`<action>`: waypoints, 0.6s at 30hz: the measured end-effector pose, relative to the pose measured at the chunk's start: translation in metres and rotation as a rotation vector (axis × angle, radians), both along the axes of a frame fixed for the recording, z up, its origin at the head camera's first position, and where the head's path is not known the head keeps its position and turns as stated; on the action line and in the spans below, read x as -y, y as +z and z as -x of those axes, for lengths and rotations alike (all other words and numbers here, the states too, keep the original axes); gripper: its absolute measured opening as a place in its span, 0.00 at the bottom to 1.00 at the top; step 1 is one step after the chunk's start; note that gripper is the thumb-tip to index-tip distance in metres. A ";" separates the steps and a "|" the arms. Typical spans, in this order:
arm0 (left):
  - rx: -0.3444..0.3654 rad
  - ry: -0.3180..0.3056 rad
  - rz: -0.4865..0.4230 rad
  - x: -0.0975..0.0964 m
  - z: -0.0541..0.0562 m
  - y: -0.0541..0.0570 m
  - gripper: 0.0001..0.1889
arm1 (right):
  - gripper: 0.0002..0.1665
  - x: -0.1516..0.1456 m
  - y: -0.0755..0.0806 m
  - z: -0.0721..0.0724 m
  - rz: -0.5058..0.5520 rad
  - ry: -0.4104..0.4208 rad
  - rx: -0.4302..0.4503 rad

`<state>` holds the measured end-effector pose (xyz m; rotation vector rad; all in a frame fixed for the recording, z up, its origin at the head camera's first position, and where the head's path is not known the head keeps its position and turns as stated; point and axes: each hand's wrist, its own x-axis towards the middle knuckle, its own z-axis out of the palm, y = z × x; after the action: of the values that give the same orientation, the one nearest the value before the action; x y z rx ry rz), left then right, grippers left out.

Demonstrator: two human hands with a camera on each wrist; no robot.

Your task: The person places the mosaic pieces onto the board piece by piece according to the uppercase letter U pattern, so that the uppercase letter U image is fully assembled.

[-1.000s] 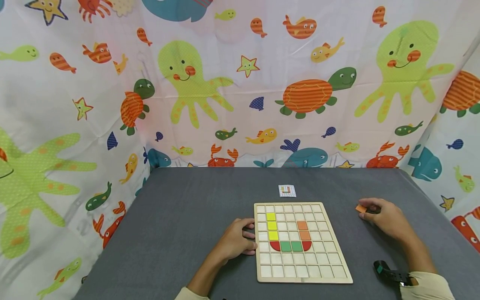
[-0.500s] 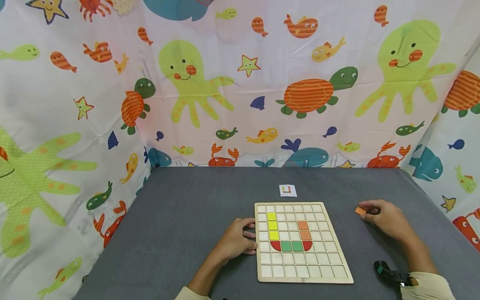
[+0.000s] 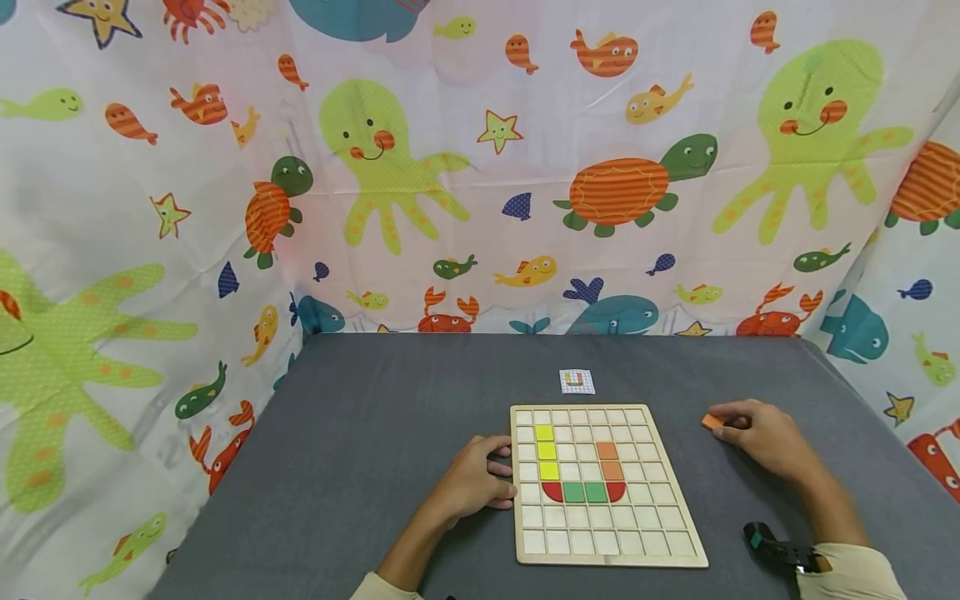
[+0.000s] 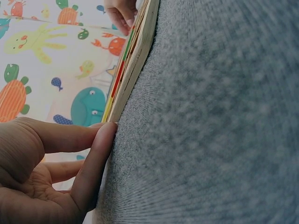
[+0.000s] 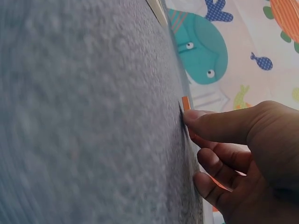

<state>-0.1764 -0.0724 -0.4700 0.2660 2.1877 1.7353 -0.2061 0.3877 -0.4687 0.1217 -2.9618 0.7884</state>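
Note:
A wooden grid board (image 3: 569, 542) lies on the grey table. My left hand (image 3: 461, 479) holds its left edge; in the left wrist view the thumb and a fingertip (image 4: 108, 133) meet at the rim. Three yellow tiles (image 3: 547, 451), two red rounded-corner pieces (image 3: 552, 492), two green tiles (image 3: 585, 492) and two orange tiles (image 3: 609, 461) form a U shape in the grid. To the right of the board, my right hand (image 3: 765, 437) pinches another orange tile (image 3: 710, 422) between thumb and finger, close over the cloth. That tile's edge (image 5: 185, 101) shows in the right wrist view.
Behind the board lies a small white card (image 3: 577, 382) printed with a coloured U on a grid. A black strap (image 3: 780, 546) is on the right wrist. A curtain (image 3: 450, 183) with sea animals hangs around the table (image 3: 375, 417).
My right hand has shifted slightly left toward the board, with the orange tile still pinched. The left hand stays at the board's edge.

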 end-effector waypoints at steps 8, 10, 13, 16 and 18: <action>-0.005 0.002 -0.001 -0.001 0.000 0.000 0.38 | 0.19 0.018 0.002 0.001 0.031 0.021 0.004; -0.005 0.003 -0.003 -0.001 0.001 0.000 0.38 | 0.19 0.022 0.003 0.001 0.049 0.026 0.012; -0.001 0.005 -0.003 -0.001 0.000 0.000 0.38 | 0.19 0.030 0.004 0.002 0.068 0.041 0.010; 0.001 0.005 0.002 -0.001 0.000 -0.001 0.38 | 0.19 0.037 0.005 0.003 0.078 0.059 -0.001; 0.001 0.003 0.005 -0.001 0.000 -0.001 0.38 | 0.19 0.040 0.005 0.003 0.080 0.070 -0.005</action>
<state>-0.1763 -0.0710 -0.4707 0.2601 2.1923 1.7314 -0.2095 0.3473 -0.4635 0.2239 -2.9311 0.9116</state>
